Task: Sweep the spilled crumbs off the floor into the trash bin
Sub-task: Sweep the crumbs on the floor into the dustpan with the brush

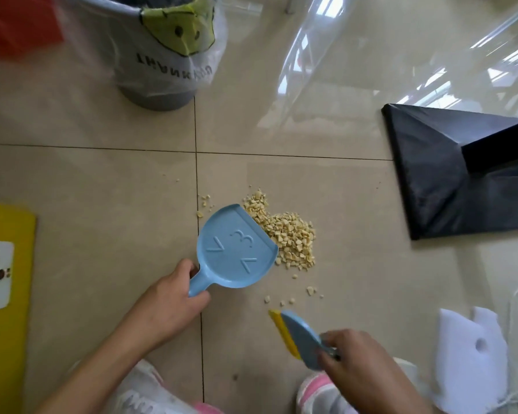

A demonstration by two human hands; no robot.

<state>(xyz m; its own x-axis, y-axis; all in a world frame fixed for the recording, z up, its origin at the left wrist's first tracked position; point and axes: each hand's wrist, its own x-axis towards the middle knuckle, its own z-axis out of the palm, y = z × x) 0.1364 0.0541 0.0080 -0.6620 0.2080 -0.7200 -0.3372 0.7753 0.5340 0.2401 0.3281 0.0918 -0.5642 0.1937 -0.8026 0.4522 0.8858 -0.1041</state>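
Observation:
A pile of pale yellow crumbs (284,231) lies on the beige tile floor, with a few strays (310,291) nearer me. My left hand (168,303) grips the handle of a light blue dustpan (235,249), whose open edge touches the left side of the pile. My right hand (359,363) holds a small blue brush with yellow bristles (296,336), which is blurred and sits just below the strays. The grey trash bin (159,55), lined with a clear plastic bag, stands at the far left.
A black table base (449,180) sits at the right. A yellow board (3,294) lies at the left edge, white foam pieces (470,360) at the lower right. My shoes (150,392) are at the bottom. An orange object (15,22) is at the top left.

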